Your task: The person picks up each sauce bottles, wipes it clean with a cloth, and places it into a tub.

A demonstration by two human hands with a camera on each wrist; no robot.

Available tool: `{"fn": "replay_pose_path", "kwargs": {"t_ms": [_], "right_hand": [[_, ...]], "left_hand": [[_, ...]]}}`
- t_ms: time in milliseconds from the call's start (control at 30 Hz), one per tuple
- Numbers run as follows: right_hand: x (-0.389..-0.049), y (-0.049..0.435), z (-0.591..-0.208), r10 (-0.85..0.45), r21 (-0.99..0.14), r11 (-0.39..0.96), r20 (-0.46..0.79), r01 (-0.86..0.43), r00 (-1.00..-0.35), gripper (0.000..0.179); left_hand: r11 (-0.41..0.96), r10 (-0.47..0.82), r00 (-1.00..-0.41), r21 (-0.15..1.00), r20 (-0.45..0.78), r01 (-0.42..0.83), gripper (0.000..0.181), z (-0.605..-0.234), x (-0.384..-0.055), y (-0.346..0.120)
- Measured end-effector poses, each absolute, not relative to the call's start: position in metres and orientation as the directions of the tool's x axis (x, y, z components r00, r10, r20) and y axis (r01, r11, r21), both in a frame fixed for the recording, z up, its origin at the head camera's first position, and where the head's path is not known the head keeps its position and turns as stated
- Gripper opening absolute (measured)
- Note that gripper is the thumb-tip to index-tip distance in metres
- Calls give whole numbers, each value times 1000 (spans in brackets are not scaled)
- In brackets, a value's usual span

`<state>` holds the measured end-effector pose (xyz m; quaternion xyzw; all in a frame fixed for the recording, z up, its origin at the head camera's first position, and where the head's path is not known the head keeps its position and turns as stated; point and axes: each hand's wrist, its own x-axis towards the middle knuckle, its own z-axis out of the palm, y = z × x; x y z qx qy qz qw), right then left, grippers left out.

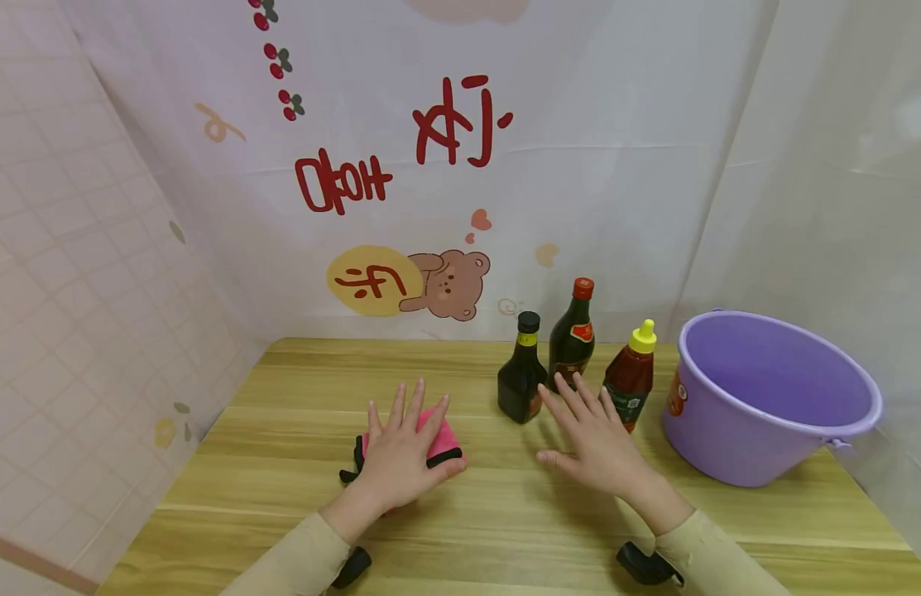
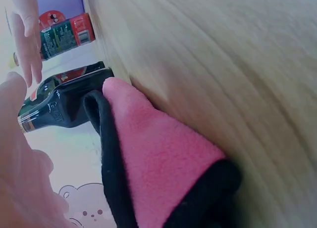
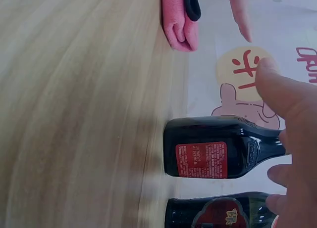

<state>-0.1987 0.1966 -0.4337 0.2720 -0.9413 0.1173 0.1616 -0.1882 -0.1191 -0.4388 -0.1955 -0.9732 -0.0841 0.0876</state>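
My left hand (image 1: 399,457) is spread with straight fingers above a folded pink cloth with black edging (image 1: 447,434); in the left wrist view the cloth (image 2: 153,139) lies on the wood, apart from the hand. My right hand (image 1: 597,443), fingers also spread, hovers in front of three bottles and holds nothing. Nearest it are a dark bottle with a black cap (image 1: 521,377), a taller dark bottle with a red cap (image 1: 572,335) and a red sauce bottle with a yellow nozzle cap (image 1: 630,372), partly hidden by the fingers. All three stand upright.
A purple bucket (image 1: 728,439) stands at the right of the wooden table (image 1: 296,397), beside the sauce bottle. Behind the table hangs a white printed sheet (image 1: 616,165) with a bear and red characters. Another pale sheet with a grid pattern (image 1: 73,273) hangs at the left.
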Motion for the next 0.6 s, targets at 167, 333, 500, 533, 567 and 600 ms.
{"fn": "replay_pose_path", "kwargs": {"t_ms": [167,333,500,533,567,600], "right_hand": [[-203,195,-431,-444,-218,801,409,-558,-797,89],[-208,193,-430,-391,-311,780,436,-544,-811,85],[-214,192,-429,-338,-385,745,488,-545,-805,81],[-215,192,-429,-323,-406,735,496,-544,-806,81],[-216,191,-428,-306,-428,725,502,-540,-809,80],[-217,191,-427,-290,-447,716,507,-536,-811,80]], "left_hand": [[900,364,-902,161,231,404,97,-435,-188,-117],[883,372,-886,190,277,430,96,-434,-188,-116],[863,381,-860,202,339,462,95,-435,-188,-116],[857,381,-853,209,355,470,94,-436,-188,-116],[852,382,-847,214,370,478,93,-436,-188,-116],[846,383,-840,219,383,486,92,-437,-188,-116]]}}
